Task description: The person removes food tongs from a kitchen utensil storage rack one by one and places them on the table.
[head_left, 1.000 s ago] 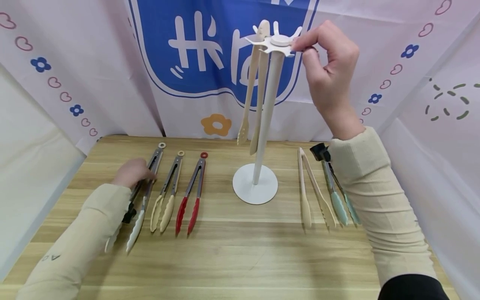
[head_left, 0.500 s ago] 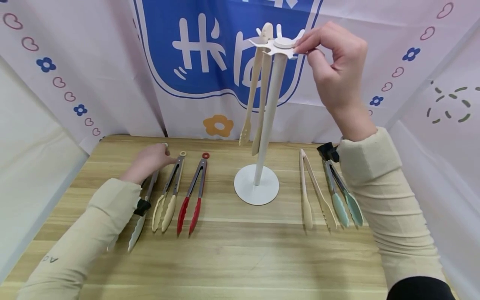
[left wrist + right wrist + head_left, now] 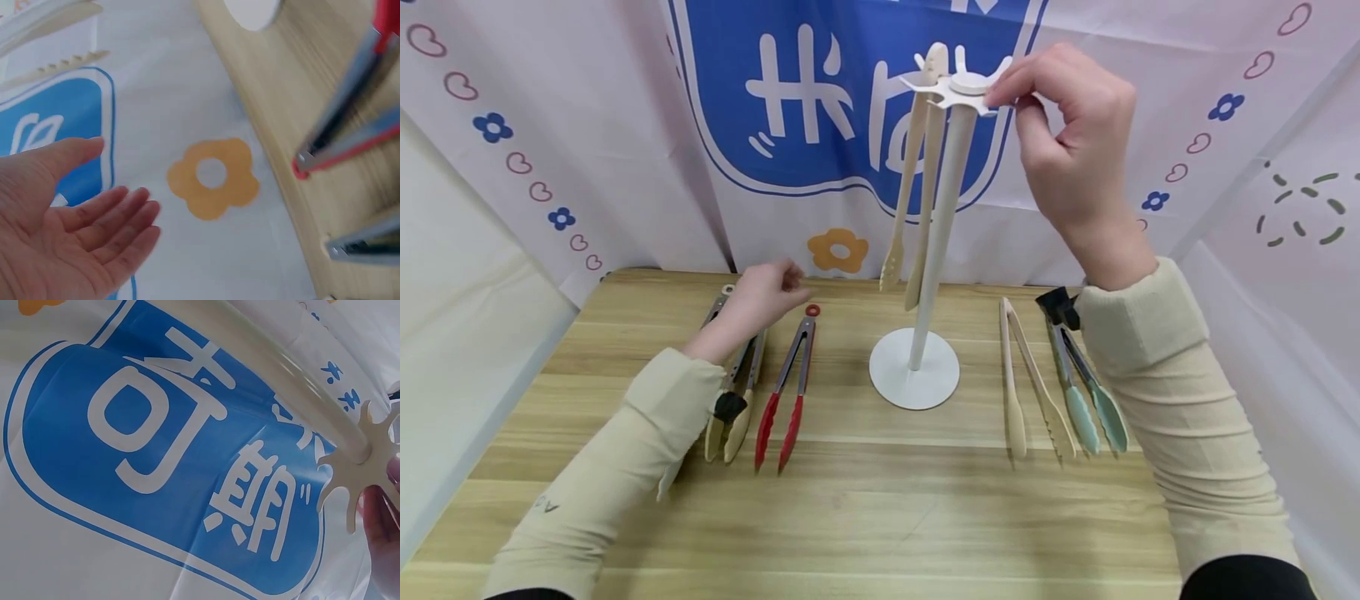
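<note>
My right hand (image 3: 1078, 137) pinches the edge of the hooked top of a white stand (image 3: 951, 167); the right wrist view shows fingertips (image 3: 375, 515) on that top. One pair of beige tongs (image 3: 925, 167) hangs from a hook. Empty and relaxed, my left hand (image 3: 756, 300) hovers over the back ends of the cream-tipped tongs (image 3: 741, 417), left of the red tongs (image 3: 790, 392). Its fingers (image 3: 119, 231) are loosely extended in the left wrist view. White-tipped tongs (image 3: 715, 308) lie partly hidden under the left arm.
Right of the stand's round base (image 3: 891, 383) lie wooden-coloured tongs (image 3: 1015, 383) and mint-green tongs (image 3: 1078, 412). A printed cloth (image 3: 700, 225) hangs behind the wooden table (image 3: 880, 517).
My left hand has moved right and up, from the white-tipped tongs past the cream-tipped ones toward the red tongs. The right hand keeps its pinch on the stand's top.
</note>
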{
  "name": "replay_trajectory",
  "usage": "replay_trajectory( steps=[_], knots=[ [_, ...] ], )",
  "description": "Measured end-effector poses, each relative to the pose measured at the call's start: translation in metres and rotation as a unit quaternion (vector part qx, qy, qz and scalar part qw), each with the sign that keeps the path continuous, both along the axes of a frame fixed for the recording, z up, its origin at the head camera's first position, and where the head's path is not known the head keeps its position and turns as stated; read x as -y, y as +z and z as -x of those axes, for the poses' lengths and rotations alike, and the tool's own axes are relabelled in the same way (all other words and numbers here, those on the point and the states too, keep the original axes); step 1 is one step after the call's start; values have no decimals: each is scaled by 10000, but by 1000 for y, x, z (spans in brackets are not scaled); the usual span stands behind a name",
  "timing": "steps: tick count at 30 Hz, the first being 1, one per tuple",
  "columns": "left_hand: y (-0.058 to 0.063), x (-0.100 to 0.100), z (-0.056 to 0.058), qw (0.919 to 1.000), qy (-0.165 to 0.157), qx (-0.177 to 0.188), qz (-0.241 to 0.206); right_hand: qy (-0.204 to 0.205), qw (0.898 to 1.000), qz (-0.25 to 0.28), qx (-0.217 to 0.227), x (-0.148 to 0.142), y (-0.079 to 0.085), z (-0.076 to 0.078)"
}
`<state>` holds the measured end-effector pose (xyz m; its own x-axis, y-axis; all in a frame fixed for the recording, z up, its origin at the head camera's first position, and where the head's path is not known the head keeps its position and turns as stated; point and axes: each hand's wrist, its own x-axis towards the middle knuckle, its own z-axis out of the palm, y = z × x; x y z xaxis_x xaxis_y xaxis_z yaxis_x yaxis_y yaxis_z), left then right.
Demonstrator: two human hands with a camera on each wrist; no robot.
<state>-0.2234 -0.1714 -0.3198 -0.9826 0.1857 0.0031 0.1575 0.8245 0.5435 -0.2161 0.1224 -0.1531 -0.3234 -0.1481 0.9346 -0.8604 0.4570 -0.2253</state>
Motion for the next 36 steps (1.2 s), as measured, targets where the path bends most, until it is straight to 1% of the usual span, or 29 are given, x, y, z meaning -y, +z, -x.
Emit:
replay_trajectory(
  steps=[3, 7, 12, 15, 18, 22, 24, 27, 31, 36],
  knots=[
    [5, -12, 1, 9985, -19, -357, -404, -6, 10000, -45, -89, 2, 0, -2],
    [11, -25, 2, 9941, -81, -768, -758, 19, 9997, -98, -223, 3, -1, -3],
    [19, -40, 2, 9871, -127, -1116, -1141, -103, 9989, -235, -389, 4, -1, -4],
    [23, -49, 3, 9821, -155, -1286, -1369, -251, 9972, -465, -537, 4, -2, -6],
    [27, -57, 4, 9762, -222, -1479, -1571, -422, 9930, -787, -776, 3, -4, -8],
    [31, -66, 3, 9679, -272, -1692, -1836, -497, 9864, -1103, -1115, 3, -6, -10],
    [33, -70, 2, 9642, -295, -1761, -1959, -467, 9864, -1066, -1159, 4, -8, -11],
    [36, -76, 2, 9589, -348, -1873, -2102, -489, 9885, -910, -1108, 6, -10, -12],
    [40, -85, 1, 9534, -358, -2037, -2196, -526, 9900, -735, -1084, 8, -12, -12],
    [45, -95, 1, 9480, -354, -2220, -2254, -658, 9847, -785, -1409, 9, -14, -11]
  ],
)
